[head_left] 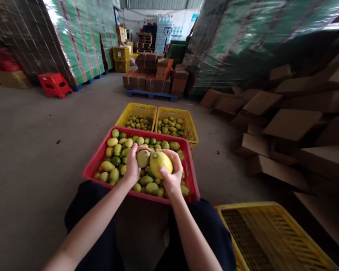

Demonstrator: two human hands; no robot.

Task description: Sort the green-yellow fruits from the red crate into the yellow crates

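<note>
My left hand is closed around a dull green lemon. Beside it, my right hand grips a larger, bright yellow lemon, thumb across its near side. The two fruits are held close together, over the middle of a red plastic crate. Many green and yellow lemons fill that crate, which stands between my knees. My hands and forearms hide part of the fruit below.
Two yellow crates with smaller amounts of lemons stand behind the red one. Another yellow crate is at my right. Cardboard boxes lie heaped on the right. A loaded blue pallet and a red stool stand farther back.
</note>
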